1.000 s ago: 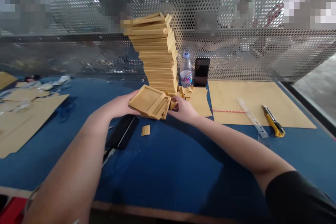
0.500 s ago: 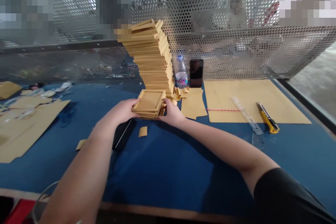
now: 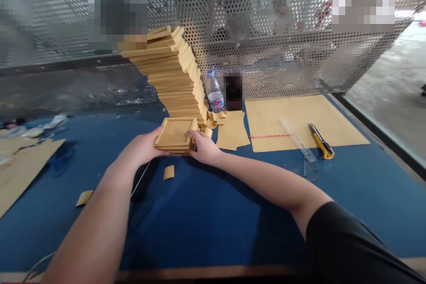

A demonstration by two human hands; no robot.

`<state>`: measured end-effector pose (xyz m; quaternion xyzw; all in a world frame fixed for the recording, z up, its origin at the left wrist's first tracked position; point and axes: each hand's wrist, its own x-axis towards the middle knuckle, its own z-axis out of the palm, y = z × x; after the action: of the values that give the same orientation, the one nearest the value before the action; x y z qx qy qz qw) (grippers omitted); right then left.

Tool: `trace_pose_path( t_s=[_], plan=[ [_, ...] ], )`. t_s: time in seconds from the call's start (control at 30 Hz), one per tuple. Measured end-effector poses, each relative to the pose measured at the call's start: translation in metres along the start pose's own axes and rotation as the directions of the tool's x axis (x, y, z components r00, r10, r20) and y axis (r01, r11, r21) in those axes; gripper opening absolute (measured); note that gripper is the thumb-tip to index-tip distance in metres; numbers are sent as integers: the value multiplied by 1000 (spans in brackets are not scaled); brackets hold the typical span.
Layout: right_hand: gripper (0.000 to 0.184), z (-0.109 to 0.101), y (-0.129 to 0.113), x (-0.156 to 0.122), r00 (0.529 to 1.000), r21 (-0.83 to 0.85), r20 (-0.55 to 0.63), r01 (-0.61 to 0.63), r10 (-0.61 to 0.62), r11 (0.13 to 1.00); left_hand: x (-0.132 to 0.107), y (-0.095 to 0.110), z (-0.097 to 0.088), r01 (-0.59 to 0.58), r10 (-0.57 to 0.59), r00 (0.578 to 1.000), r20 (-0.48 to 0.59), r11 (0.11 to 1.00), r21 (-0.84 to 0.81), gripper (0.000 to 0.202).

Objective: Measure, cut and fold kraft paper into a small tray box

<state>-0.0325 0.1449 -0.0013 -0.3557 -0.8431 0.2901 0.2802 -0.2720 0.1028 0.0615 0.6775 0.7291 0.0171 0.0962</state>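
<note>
A short stack of shallow brown cardboard trays [image 3: 175, 133] sits in front of me, its top tray showing a raised rim. My left hand [image 3: 146, 147] grips the stack's left side, thumb along the upper edge and fingers low at the front corner. From the right, my right hand [image 3: 204, 147] holds the same stack, its thumb and fingers closed about the right edge. Right behind it rises a tall leaning pile of similar cardboard trays [image 3: 178, 80]. Under my left wrist lies a dark flat object [image 3: 143, 176], mostly covered.
Behind the blue table [image 3: 213, 230] stands a perforated metal screen [image 3: 276, 62]. A water bottle [image 3: 215, 93] is beside the pile. At right, a cardboard sheet [image 3: 266, 120] bears a pencil [image 3: 271, 136], a clear ruler [image 3: 297, 141] and a yellow cutter [image 3: 321, 142]. Cardboard scraps [image 3: 169, 172] lie nearby.
My view has turned right, so everything sits further left in the picture. My right thumb has shifted onto the top tray's right rim; both hands keep hold of the small stack.
</note>
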Motion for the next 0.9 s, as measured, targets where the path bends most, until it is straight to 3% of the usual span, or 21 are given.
trace_pose_path(
  t_s=[0.17,0.3,0.4,0.5,0.6,0.67,0.77,0.9],
  plan=[
    [42,-26,-8,-17,995,-142,93,47,-34,989,-10,7,-5,-26,25,989,-142,1000,0,52],
    [39,-83,3,-52,979,-322,204,49,19,946,-26,34,-5,-99,86,926,-367,995,-17,57],
    [35,-143,26,-93,962,-522,164,-103,218,846,-33,73,8,-209,175,880,-441,977,-30,33],
    [37,-201,52,-142,900,-681,-13,-326,435,655,-29,125,35,-372,346,877,-335,928,-16,32],
    [37,-236,69,-188,806,-744,-154,-475,572,469,-12,184,63,-520,505,831,-234,854,-3,30],
    [37,-245,74,-210,764,-753,-191,-516,616,407,3,222,76,-583,572,794,-203,812,7,33],
    [37,-242,80,-224,738,-747,-208,-544,643,383,29,270,90,-639,632,751,-192,769,32,34],
    [38,-234,89,-222,733,-722,-206,-561,648,405,55,306,103,-656,661,737,-142,750,85,37]
  ],
)
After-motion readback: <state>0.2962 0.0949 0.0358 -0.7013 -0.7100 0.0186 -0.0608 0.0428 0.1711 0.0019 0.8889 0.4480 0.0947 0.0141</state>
